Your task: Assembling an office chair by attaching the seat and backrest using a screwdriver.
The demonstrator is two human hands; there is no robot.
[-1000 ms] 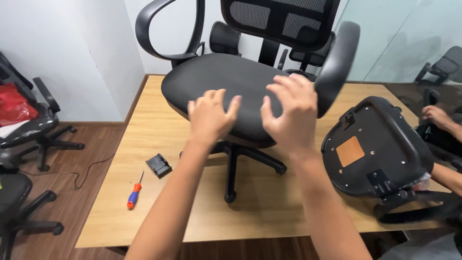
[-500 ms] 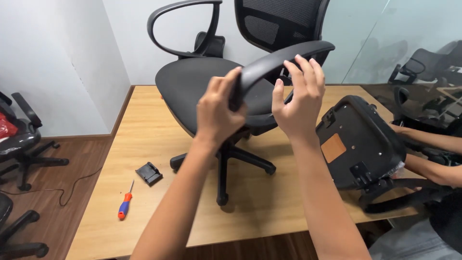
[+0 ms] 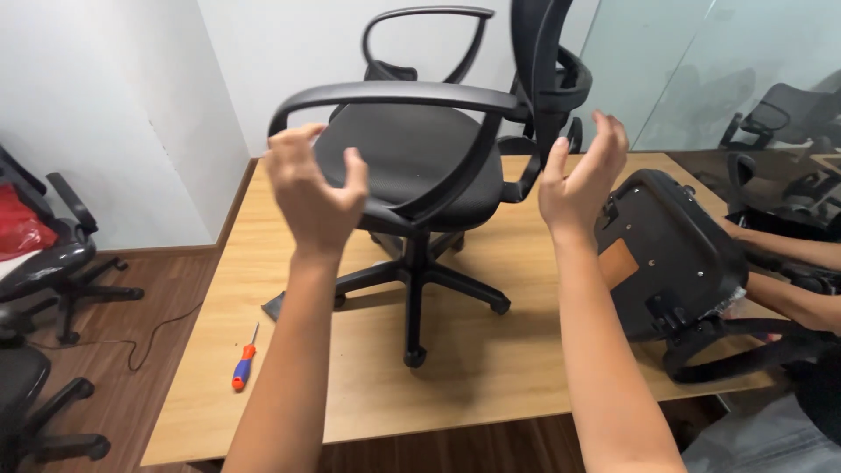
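Black office chair (image 3: 420,166) stands upright on the wooden table (image 3: 491,377), centre-far, its five-leg wheeled base (image 3: 413,285) resting on the tabletop. Two armrests: near one (image 3: 394,95) arcs across in front, far one (image 3: 429,26) behind it. Mesh backrest (image 3: 539,52) at right-far, seen nearly edge-on.

Left hand (image 3: 315,188) is raised at the near-left edge of the seat, fingers (image 3: 302,144) apart and curled, thumb up; looks to be just off the seat rim or barely touching it, hard to tell at this angle. Right hand (image 3: 583,175) is raised right of the chair, palm facing it, fingers spread and open, clamped on nothing, clear of the armrest.

No containers in view.

Counts: one chair on the table. One separate seat pan (image 3: 670,254) tipped on edge at the table's right side, underside facing the camera with a brown patch, a loose black armrest (image 3: 745,350) lying near it. Another person's forearms (image 3: 788,271) reach in from the right edge beside that seat pan; their hands are mostly hidden. One screwdriver (image 3: 244,361), orange-and-blue handle, lies near the table's near-left edge, well apart from both hands. On the floor at left, parts of two or three more black chairs (image 3: 53,263), one with something red (image 3: 22,228) on it. More chairs (image 3: 780,123) behind the glass wall at right-far, blurred.
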